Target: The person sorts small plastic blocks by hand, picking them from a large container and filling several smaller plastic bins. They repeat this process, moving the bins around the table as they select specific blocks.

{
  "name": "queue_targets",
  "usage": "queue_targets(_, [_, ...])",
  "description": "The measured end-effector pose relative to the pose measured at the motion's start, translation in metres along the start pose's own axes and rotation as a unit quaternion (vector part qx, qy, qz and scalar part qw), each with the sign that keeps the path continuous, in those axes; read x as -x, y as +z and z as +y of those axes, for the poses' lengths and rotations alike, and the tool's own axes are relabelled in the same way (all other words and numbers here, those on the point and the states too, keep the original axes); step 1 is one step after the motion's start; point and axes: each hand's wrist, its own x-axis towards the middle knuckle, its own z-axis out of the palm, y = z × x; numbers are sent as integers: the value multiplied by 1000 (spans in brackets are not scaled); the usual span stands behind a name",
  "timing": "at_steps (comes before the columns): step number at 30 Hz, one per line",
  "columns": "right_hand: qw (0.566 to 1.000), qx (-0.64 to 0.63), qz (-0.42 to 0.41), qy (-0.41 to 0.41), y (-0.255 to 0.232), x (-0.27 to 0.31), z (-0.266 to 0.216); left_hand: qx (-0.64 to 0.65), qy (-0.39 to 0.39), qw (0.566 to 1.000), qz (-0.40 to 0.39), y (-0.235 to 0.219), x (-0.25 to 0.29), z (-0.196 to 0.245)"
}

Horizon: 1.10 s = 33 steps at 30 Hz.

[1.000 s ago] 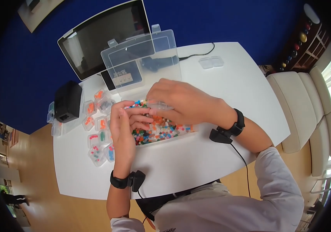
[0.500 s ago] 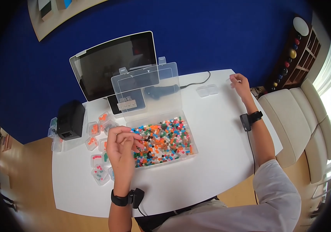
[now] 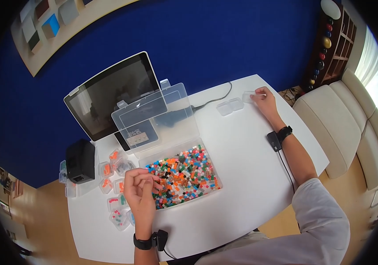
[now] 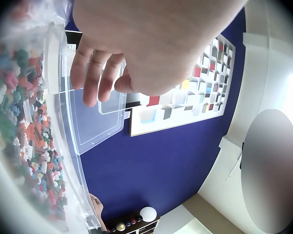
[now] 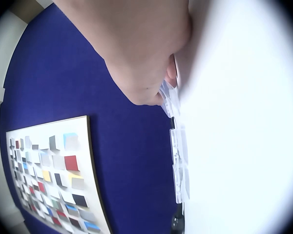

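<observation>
Head view, table (image 3: pixel 251 172): spreads rightward from the bin (image 3: pixel 167 152), giving open room for sideways reach; ends at a curved edge nearer than the bin.
Left hand (image 3: pixel 141 193): hangs over the bin's left end, loosely bent, gripping nothing; probably there to be near the bricks (image 3: pixel 180 174).
Filled cases (image 3: pixel 119 226): clustered left of the bin, seemingly for easy reach, but tightening room there.
Lid (image 3: pixel 176 119): stands up at the bin's far edge, likely to allow access from above.
Right hand (image 3: pixel 266 104): pinches a clear case (image 3: pixel 248 96), beyond and right of the bin; cannot tell whether touching down.
Case pair (image 3: pixel 231 106): lies beyond the bin, rightward, apparently out of the way.
Monitor (image 3: pixel 109 97): closes off space behind the bin.
</observation>
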Motion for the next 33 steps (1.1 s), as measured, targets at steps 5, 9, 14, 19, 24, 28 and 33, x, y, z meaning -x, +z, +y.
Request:
queue_targets(5, [998, 1, -54, -16, 1, -5, 15, 3, 4, 1000, 0, -1, 0, 5])
queue_targets(9, [994, 40, -91, -55, 1, -6, 18, -65, 51, 996, 30, -13, -7, 11])
queue_targets(14, [991, 24, -81, -104, 3, -16, 43, -252, 119, 959, 60, -46, -11, 23])
queue_targets(19, [993, 15, -77, -88, 6, -25, 56, -348, 96, 932, -9, -118, -28, 20])
queue_targets(24, [992, 46, -85, -83, 9, -24, 56, -353, 66, 933, 22, -168, -15, 3])
queue_targets(28, [992, 61, -74, -83, 4, -24, 60, -368, 93, 925, -24, -166, 6, -2])
queue_targets(33, [993, 69, -55, -72, 4, -26, 61, -513, 32, 854, -86, -143, 14, 2])
